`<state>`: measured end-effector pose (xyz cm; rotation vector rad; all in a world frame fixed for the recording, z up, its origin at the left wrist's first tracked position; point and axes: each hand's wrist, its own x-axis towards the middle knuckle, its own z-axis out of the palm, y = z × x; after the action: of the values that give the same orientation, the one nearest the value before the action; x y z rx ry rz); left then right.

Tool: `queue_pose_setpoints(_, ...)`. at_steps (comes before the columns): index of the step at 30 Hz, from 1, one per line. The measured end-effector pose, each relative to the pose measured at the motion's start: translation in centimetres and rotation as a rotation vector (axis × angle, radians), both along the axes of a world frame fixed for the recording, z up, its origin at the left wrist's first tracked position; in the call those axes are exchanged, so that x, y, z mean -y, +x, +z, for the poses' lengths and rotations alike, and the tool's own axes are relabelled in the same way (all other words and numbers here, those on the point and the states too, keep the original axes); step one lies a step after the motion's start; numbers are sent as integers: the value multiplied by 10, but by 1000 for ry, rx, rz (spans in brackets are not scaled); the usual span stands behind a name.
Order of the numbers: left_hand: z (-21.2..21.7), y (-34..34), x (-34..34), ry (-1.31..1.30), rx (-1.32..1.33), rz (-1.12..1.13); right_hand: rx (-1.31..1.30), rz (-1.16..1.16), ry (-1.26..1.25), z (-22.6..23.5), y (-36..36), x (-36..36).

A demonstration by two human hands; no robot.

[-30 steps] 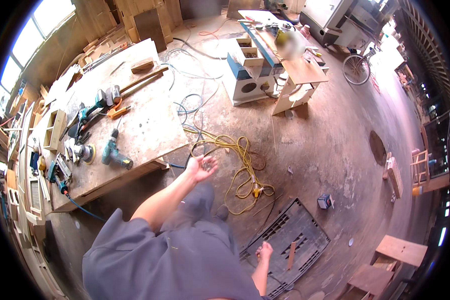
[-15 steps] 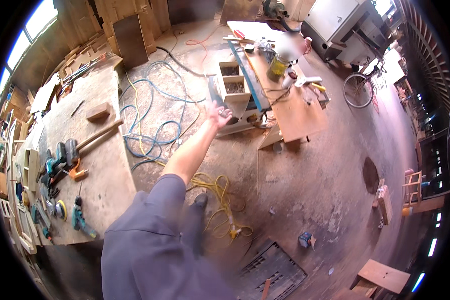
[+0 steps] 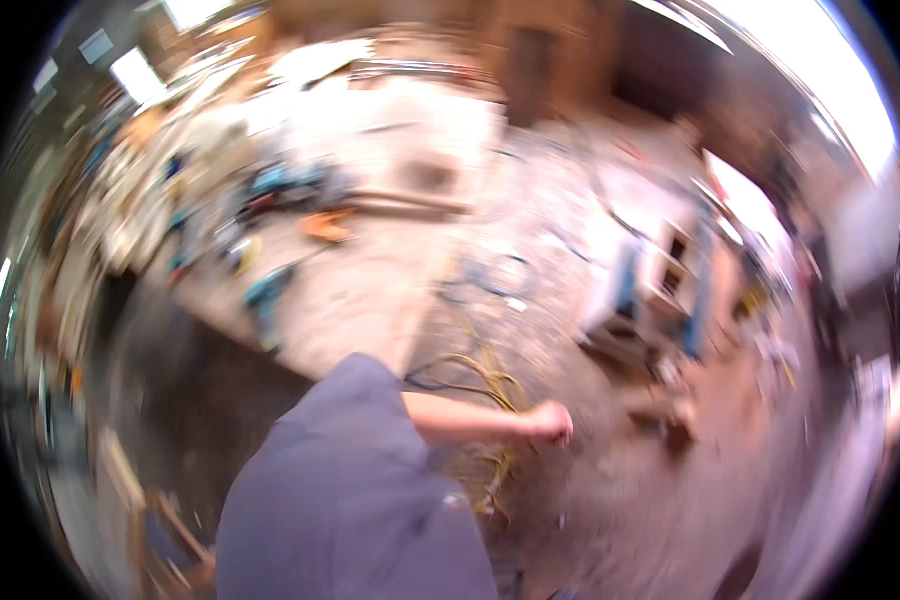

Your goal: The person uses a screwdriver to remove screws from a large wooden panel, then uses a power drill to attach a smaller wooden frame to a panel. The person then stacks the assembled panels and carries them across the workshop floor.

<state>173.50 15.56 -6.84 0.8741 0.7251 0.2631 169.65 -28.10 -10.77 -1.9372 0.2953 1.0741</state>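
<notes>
The whole picture is smeared by motion. One bare forearm reaches out to the right from my grey-sleeved body; I take it for my left hand [image 3: 551,422]. Its fingers look curled into a fist and I see nothing in it. It hangs over the dusty concrete floor, just right of a tangle of yellow cord [image 3: 490,385]. My right hand is not visible.
A long workbench [image 3: 370,290] with several blue-green power tools [image 3: 268,292] and an orange item runs across the upper left. A white and blue wooden stand [image 3: 660,280] is at the right. Blue cable [image 3: 485,285] lies on the floor between them.
The view has swung and blurred. My arm, stretched forward toward the white stand before, has dropped lower and the open fingers now look curled.
</notes>
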Motion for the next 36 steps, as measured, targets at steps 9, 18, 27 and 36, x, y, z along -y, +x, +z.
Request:
queue_pose_setpoints(9,79,-404,141,644,-617,432,235,631,405,-59,64,-70)
queue_pose_setpoints(18,105,-609,337,194,-754,1129,186,1102,604,-21,-164,-216)
queue_pose_setpoints(27,128,-730,446,312,-1000,1355,-516,1404,565,67,-444,-141)
queue_pose_setpoints(36,78,-908,540,126,-929,1699,-184,1858,611,97,-659,-188)
